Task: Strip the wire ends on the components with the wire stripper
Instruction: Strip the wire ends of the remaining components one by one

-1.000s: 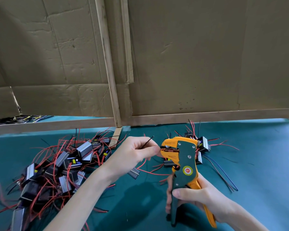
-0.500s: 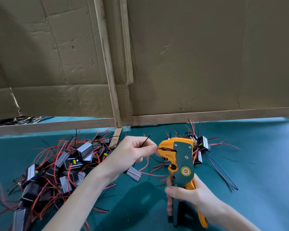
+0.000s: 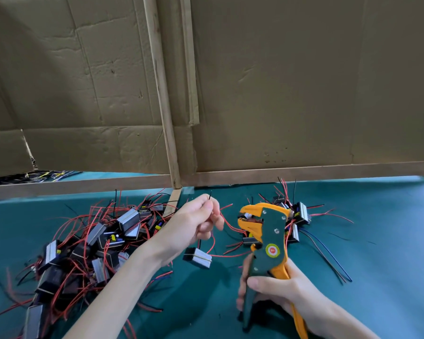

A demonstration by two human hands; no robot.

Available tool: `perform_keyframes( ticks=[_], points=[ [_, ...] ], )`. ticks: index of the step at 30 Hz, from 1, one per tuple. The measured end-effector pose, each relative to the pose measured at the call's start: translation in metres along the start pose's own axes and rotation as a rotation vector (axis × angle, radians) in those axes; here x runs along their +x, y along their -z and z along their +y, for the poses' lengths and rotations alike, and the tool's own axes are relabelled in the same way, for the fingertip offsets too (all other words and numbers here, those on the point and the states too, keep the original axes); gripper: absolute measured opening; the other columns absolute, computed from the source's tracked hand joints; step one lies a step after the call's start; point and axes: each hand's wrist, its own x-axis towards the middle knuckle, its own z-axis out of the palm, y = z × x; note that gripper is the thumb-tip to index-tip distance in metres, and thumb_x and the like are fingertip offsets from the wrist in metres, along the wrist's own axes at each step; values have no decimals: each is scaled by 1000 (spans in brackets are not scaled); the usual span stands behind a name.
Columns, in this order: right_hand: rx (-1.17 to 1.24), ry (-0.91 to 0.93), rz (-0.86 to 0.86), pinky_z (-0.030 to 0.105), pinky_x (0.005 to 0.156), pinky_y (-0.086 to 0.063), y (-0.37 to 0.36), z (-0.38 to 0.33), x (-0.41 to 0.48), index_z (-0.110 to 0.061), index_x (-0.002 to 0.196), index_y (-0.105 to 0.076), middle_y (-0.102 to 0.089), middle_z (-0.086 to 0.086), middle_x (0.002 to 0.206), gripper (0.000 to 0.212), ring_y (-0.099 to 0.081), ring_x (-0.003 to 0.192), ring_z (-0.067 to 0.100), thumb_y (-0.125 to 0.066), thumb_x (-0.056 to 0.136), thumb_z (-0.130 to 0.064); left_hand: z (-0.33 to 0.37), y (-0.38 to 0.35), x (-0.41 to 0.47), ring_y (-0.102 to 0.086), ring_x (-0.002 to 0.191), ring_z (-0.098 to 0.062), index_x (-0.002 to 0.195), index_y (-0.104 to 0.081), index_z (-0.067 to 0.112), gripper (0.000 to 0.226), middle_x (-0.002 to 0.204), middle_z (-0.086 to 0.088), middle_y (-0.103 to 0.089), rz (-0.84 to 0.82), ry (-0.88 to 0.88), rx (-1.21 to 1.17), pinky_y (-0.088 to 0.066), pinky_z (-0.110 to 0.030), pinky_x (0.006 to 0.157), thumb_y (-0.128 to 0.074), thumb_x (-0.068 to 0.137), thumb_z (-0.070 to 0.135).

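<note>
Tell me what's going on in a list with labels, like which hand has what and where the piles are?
left hand: pinches a black wire and a red wire
component: hangs below that hand
right hand: grips the wire stripper
stripper nose: apart from the wires
big pile: left side of green table
small pile: behind the stripper

Table cover (image 3: pixel 382 243): matt teal cloth, felt-like and smooth; the far wall is brown cardboard (image 3: pixel 291 94), matt, creased and dented, framed by bare, unfinished wood battens (image 3: pixel 166 123). Stripper (image 3: pixel 267 237): matt dark green and orange plastic body, bright metal rivets (image 3: pixel 276 231) and a glossy round sticker (image 3: pixel 272 251). Components (image 3: pixel 129 218) at left and far right: matt black casings with a grey band that looks like metal and is slightly shiny; wires (image 3: pixel 227 222) in smooth red, black and blue plastic insulation.
</note>
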Motion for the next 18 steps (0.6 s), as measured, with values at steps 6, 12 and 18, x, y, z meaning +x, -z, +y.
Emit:
perform_keyframes(
  ticks=[6, 12, 18],
  points=[
    [43, 46, -32, 54, 75, -53, 11, -5, -3, -1, 92, -65, -62, 32, 82, 29, -64, 77, 46, -79, 70, -13, 9, -7, -6, -40, 53, 2, 84, -59, 19, 31, 75, 12, -60, -2, -183, 493, -32, -12, 57, -36, 104, 19],
    [1, 6, -106, 47, 74, -54, 9, -7, -4, -7, 91, -68, -64, 27, 85, 28, -65, 79, 41, -84, 72, -21, 15, -14, -12, -52, 75, -9, 84, -65, 31, 28, 77, 7, -61, -23, -252, 719, -39, -24, 74, -45, 102, 23],
    [-30, 4, -113, 45, 76, -53, 7, -10, -6, -7, 91, -67, -65, 26, 86, 26, -65, 80, 39, -81, 75, -21, 19, -15, -15, -41, 64, -5, 79, -65, 31, 29, 67, 11, -48, -69, -258, 741, -29, -16, 60, -49, 100, 18]
  ],
)
